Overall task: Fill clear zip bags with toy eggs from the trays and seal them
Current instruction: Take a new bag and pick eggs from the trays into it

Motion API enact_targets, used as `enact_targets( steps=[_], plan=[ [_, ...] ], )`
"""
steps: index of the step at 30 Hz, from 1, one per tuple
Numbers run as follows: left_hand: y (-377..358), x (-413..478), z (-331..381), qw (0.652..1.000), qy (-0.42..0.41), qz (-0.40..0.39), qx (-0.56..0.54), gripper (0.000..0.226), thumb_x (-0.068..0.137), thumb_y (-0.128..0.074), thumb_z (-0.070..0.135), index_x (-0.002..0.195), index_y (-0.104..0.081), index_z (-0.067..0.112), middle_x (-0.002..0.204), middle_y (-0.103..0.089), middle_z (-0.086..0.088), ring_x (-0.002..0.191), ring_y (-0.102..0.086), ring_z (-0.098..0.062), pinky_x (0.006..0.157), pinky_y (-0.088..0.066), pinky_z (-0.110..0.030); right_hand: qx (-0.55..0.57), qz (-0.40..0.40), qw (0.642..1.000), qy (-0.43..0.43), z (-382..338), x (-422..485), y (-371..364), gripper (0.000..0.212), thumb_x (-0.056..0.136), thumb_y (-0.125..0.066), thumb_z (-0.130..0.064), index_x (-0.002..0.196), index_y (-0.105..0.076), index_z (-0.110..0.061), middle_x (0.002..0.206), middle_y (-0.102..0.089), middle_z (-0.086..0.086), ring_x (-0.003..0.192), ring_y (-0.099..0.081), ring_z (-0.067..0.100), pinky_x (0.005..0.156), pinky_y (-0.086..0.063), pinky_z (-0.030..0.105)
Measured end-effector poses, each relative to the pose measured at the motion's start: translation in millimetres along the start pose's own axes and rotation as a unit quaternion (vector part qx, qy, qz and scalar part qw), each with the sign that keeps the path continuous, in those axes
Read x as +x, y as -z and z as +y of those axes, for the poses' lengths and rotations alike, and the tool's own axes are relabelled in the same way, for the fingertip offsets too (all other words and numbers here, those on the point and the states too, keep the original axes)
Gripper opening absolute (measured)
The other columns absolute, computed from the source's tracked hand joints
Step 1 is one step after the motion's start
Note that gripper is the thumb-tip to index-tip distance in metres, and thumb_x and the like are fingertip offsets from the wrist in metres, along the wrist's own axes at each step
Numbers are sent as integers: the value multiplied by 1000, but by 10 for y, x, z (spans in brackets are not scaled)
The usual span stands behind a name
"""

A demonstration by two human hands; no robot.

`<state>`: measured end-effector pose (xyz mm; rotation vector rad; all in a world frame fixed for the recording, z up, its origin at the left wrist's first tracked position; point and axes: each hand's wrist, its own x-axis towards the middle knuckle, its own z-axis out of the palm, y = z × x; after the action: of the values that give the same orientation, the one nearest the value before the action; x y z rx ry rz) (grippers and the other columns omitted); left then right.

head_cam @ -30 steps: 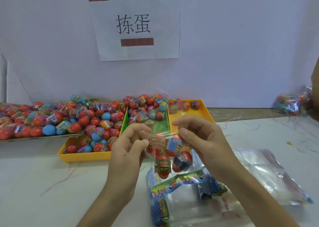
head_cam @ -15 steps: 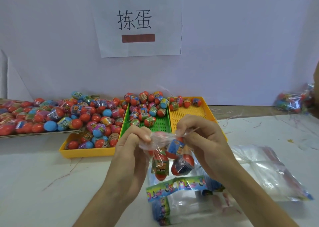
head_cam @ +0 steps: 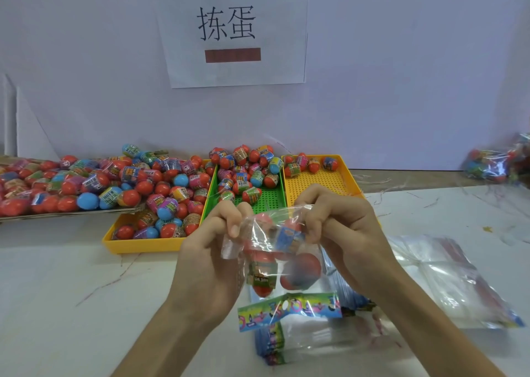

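In the head view, a clear zip bag [head_cam: 259, 249] is held up above the table [head_cam: 71, 290], just in front of the trays. Its mouth is pinched at one end by the curled fingers and thumb of the left hand [head_cam: 212, 250] and at the other end by those of the right hand [head_cam: 344, 230]. Both hands are thus closed on the bag's top edge, and nothing else is gripped. The bag is held mouth-up, it is judged, so that the toy eggs [head_cam: 301, 270] inside settle to the bottom and the zip strip is free to be pressed together. Several eggs are seen through the film, but no exact count can be made through the blur. The step in hand is taken to be the sealing, and whether any part of the zip is closed cannot be told. Directly below, a stack of empty bags [head_cam: 289, 308] with a bright printed header is laid flat, presumably for the next fill. A looser heap of clear bags [head_cam: 444, 276] is spread to its right. Behind, the supply is ranged within reach: a yellow tray [head_cam: 137, 245] heaped with eggs, a green tray [head_cam: 266, 202] filled toward its far end, and a second yellow tray [head_cam: 315, 181] with only a few eggs along its back rim. A flat board [head_cam: 71, 214] covered with more eggs is seen at the far left. Filled bags [head_cam: 487, 164] are set aside at the far right, well apart from the work.
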<state>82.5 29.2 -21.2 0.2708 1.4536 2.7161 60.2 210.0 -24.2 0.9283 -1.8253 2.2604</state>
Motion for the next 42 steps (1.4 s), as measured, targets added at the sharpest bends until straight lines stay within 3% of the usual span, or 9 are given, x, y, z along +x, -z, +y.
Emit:
enact_targets(
  steps=[7, 13, 19, 23, 28, 33, 35, 38, 42],
  plan=[
    [-9, -7, -21, 1000, 4, -3, -22, 21, 74, -45, 10, 55, -47, 17, 73, -42, -3, 62, -45, -12, 51, -42, -21, 8, -13, 1000, -2, 16, -2, -11, 45, 81, -46, 11, 59, -66, -23, 81, -55, 0, 74, -50, 17, 67, -43, 25],
    [18, -7, -11, 1000, 1, -10, 13, 18, 72, -48, 11, 57, -53, 18, 74, -49, -1, 66, -50, -12, 54, -45, -20, -5, 6, 1000, -2, -47, 19, 40, 29, 89, -60, -6, 98, -78, -28, 87, -66, -3, 83, -62, 13, 76, -54, 22],
    [15, -20, -2, 1000, 2, -12, -6, 18, 70, -49, 12, 53, -51, 18, 76, -49, -3, 65, -54, -10, 52, -45, -20, 11, -19, 1000, 1, -15, 10, -19, 43, 79, -41, 11, 68, -67, -21, 75, -56, -4, 72, -52, 13, 69, -44, 20],
    [1, -31, -60, 999, 20, -18, -18, 15, 68, -52, 14, 54, -49, 18, 77, -47, -3, 67, -52, -12, 52, -44, -22, 46, -18, 998, -25, -17, 3, -68, 38, 77, -37, 9, 61, -57, -19, 73, -48, 0, 69, -44, 12, 65, -40, 18],
    [10, -28, -107, 998, 31, -17, -53, 14, 63, -57, 14, 56, -45, 17, 75, -39, -6, 73, -38, -22, 63, -34, -33, 115, -18, 989, -89, -52, -6, -76, 31, 75, -39, 2, 57, -53, -19, 75, -43, 4, 65, -42, 12, 60, -40, 19],
    [-35, -70, -69, 999, 4, -7, -31, 12, 66, -52, 12, 55, -48, 17, 67, -45, -3, 64, -50, -16, 57, -46, -26, 97, -8, 991, -88, -69, -10, -67, 29, 72, -38, 0, 55, -54, -18, 73, -44, 6, 65, -44, 12, 61, -41, 19],
    [-62, -92, -47, 999, -38, 12, 10, 22, 74, -45, 15, 54, -52, 17, 64, -50, 1, 64, -58, -12, 57, -51, -19, 102, -5, 992, -80, -80, -4, -44, 28, 73, -36, -5, 56, -55, -16, 71, -45, 6, 67, -43, 15, 63, -41, 23],
    [-99, -98, -53, 997, -70, -1, 37, 26, 85, -51, 20, 59, -54, 16, 64, -51, 1, 64, -58, -10, 60, -53, -17, 80, 12, 995, -66, -58, -10, -28, 24, 81, -45, -10, 60, -55, -15, 71, -46, 6, 68, -45, 17, 62, -42, 22],
    [-64, -53, -78, 999, -10, -22, 34, 17, 80, -63, 19, 64, -59, 17, 71, -54, -8, 65, -57, -18, 56, -55, -28, 64, 19, 996, -55, -29, 3, -41, 13, 76, -70, -19, 66, -62, -23, 68, -58, -3, 57, -55, 7, 55, -47, 16]
  ],
)
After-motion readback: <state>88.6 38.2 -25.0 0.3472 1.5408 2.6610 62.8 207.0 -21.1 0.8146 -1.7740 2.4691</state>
